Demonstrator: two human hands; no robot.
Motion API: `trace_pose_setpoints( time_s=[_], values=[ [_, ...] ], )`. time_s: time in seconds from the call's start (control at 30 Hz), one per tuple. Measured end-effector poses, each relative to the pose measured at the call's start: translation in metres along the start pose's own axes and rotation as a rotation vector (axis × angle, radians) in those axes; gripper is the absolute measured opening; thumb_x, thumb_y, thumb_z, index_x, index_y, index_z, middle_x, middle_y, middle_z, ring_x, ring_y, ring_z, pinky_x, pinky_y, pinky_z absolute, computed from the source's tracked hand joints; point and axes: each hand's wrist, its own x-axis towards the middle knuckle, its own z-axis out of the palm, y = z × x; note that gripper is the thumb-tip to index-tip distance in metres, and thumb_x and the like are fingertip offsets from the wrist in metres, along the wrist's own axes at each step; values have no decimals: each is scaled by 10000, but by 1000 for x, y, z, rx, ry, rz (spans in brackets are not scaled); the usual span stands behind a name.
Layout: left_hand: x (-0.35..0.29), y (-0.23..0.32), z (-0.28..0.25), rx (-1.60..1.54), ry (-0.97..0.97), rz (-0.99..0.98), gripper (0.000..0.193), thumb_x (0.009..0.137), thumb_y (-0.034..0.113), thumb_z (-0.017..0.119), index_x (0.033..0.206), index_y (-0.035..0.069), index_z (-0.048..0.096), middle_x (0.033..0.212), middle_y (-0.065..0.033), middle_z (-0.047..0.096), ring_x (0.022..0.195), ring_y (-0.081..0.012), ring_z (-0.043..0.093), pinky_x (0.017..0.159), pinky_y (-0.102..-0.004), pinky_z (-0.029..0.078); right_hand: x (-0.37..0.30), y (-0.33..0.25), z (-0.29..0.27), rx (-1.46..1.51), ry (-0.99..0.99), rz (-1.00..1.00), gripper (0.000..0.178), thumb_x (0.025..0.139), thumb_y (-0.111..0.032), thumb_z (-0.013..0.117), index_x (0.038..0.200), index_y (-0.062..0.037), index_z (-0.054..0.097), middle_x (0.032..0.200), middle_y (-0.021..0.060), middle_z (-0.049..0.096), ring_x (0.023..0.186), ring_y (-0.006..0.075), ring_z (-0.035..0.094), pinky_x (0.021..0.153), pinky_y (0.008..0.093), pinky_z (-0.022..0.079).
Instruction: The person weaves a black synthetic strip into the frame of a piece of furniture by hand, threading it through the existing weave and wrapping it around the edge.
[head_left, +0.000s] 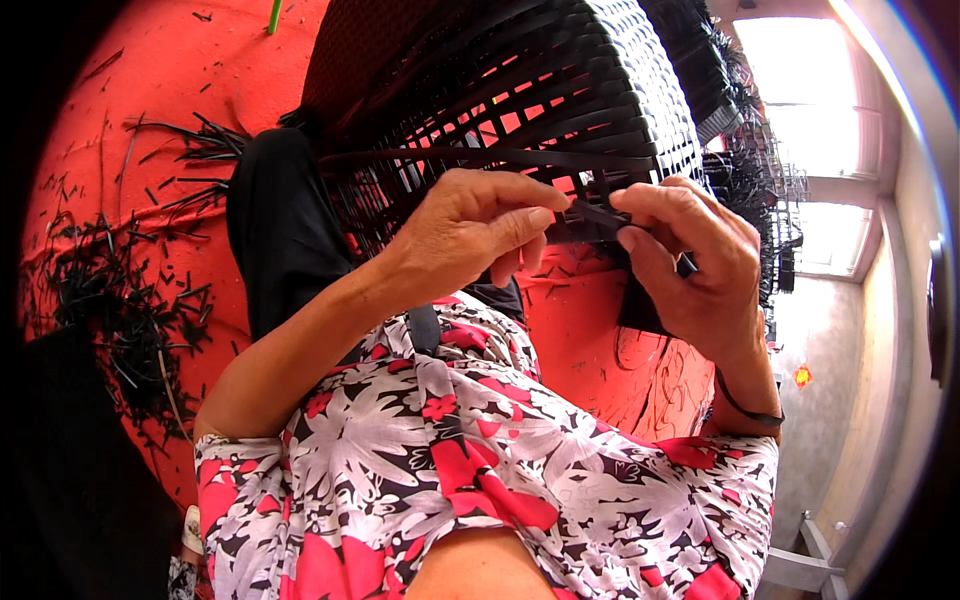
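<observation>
In front of me stands a large black woven piece (640, 90) made of flat strips, its side an open lattice and its edge tightly woven. A short length of flat black strip (597, 214) spans the gap between my hands, just before the lattice. My right hand (695, 245) pinches it between thumb and forefinger. Some dark object with a bluish glint (686, 264) shows inside that palm; its kind is unclear. My left hand (480, 225) is closed, thumb and forefinger together at the strip's other end, remaining fingers curled below. Another long strip (480, 155) runs above my left hand.
Red sheeting (150, 80) covers the floor, littered with black offcuts (125, 310) at the left. My black-clad knee (285, 220) is against the woven piece. More black woven pieces (750, 160) are stacked at the right, near a pale wall (830, 330) with bright windows.
</observation>
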Motion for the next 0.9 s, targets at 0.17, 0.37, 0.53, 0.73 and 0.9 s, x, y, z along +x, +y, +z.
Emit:
trace_pose_setpoints(
  time_s=[0.17,0.37,0.53,0.73,0.9],
  values=[
    [14,-11,8,18,-83,-144,400,972,140,488,1335,-18,430,727,-94,637,534,-94,560,514,-222,456,1,3,-3,-209,-67,-51,195,687,83,580,859,0,618,706,93,562,503,194,551,464,305,429],
    [30,-27,13,-326,-125,-132,405,958,141,485,1345,29,440,727,-97,648,512,-136,591,501,-246,477,4,-11,4,-617,-232,-91,130,679,18,605,763,-41,525,728,94,470,517,263,545,461,372,436],
    [33,-31,12,-503,-114,-145,274,946,150,507,1202,62,553,702,-101,650,476,-139,584,477,-254,476,12,-11,11,-678,-407,-93,187,644,-13,657,778,-42,530,798,94,520,633,263,608,540,382,483],
    [36,-30,10,-245,-1,-75,139,905,117,573,984,9,614,649,-80,632,454,-116,570,431,-232,453,16,-1,15,-692,-370,-95,138,690,-70,659,813,-35,606,794,92,569,641,248,644,542,355,515],
    [29,-20,13,-23,200,-64,70,865,56,574,866,-4,610,610,-59,593,437,-84,514,382,-221,380,13,8,18,-525,-73,-175,183,760,-89,627,938,-58,657,874,45,629,633,203,643,542,317,527]
  ],
)
